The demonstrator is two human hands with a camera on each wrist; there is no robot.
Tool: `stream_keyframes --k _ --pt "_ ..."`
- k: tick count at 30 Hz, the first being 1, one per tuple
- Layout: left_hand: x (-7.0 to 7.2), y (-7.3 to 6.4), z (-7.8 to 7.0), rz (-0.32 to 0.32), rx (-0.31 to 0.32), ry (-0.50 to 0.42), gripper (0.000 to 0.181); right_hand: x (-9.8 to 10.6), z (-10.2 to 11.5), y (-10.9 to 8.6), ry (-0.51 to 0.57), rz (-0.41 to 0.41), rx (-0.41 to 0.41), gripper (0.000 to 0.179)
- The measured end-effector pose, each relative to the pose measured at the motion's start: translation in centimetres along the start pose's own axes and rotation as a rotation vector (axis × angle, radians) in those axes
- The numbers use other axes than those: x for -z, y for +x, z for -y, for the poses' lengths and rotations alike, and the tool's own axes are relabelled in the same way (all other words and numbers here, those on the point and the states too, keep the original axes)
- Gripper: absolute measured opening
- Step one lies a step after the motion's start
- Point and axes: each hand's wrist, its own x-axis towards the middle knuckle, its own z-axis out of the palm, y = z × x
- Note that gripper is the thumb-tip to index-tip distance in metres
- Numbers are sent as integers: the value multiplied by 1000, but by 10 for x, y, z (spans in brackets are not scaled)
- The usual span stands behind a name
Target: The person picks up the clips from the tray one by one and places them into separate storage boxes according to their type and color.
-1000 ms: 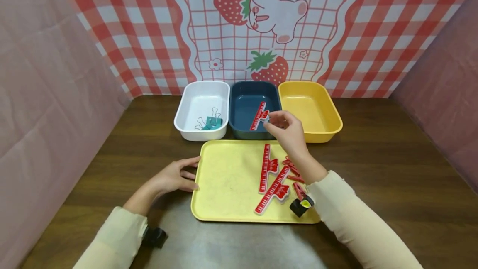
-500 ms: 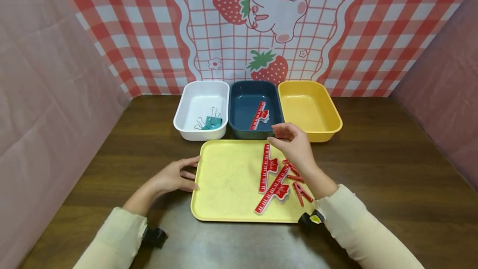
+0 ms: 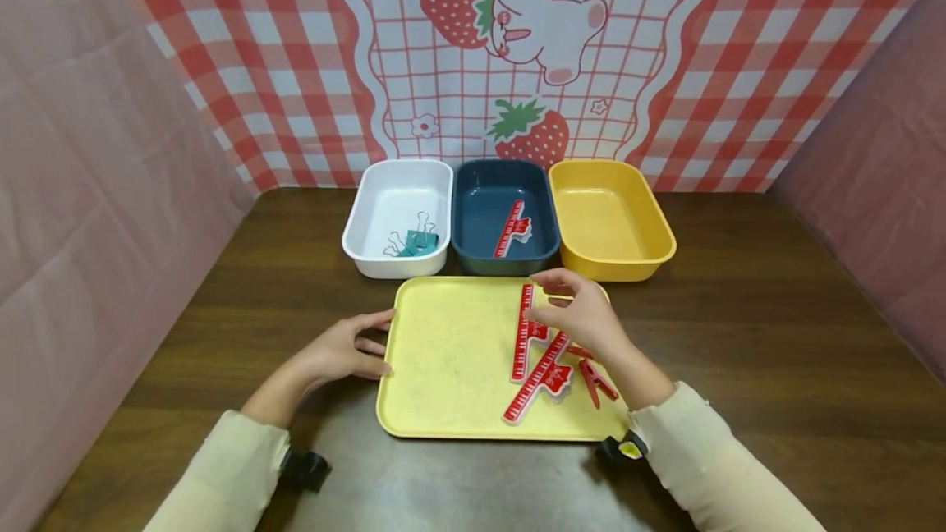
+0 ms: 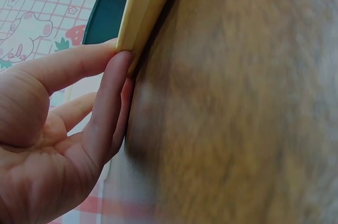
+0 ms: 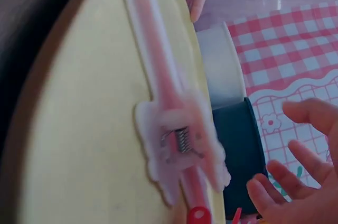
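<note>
My left hand point(image 3: 346, 348) touches the left rim of the yellow tray point(image 3: 443, 368) with extended fingertips; the left wrist view shows these fingers point(image 4: 108, 102) against the rim. My right hand point(image 3: 580, 314) hovers above the tray's right part, fingers spread and slightly bent, holding nothing. Just below it lies a long red clip with a piano-key pattern point(image 3: 521, 351), and a second such clip point(image 3: 534, 387) lies slanted beside it. Small red clips point(image 3: 597, 384) sit at the tray's right side, partly hidden by the hand. Seen from the right wrist, one long clip point(image 5: 177, 129) shows its metal spring.
Behind the tray stand a white bin point(image 3: 399, 265) holding teal binder clips point(image 3: 420, 241), a dark blue bin point(image 3: 543, 179) with one long red clip point(image 3: 510, 230) in it, and a yellow bin point(image 3: 609, 220). A checked cloth point(image 3: 266, 64) hangs behind them.
My right hand has let go of a long red clip in the dark blue bin and has come back over the tray. My left hand has stayed at the tray's rim.
</note>
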Motion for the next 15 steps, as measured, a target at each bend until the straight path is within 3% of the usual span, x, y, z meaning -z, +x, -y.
stream_keyframes --k 9,15 --pt "0 -1 -1 2 -2 10 84 -3 -15 -1 -123 121 71 50" --pt "0 -1 -1 3 0 6 84 -5 -17 -2 -256 148 33 45"
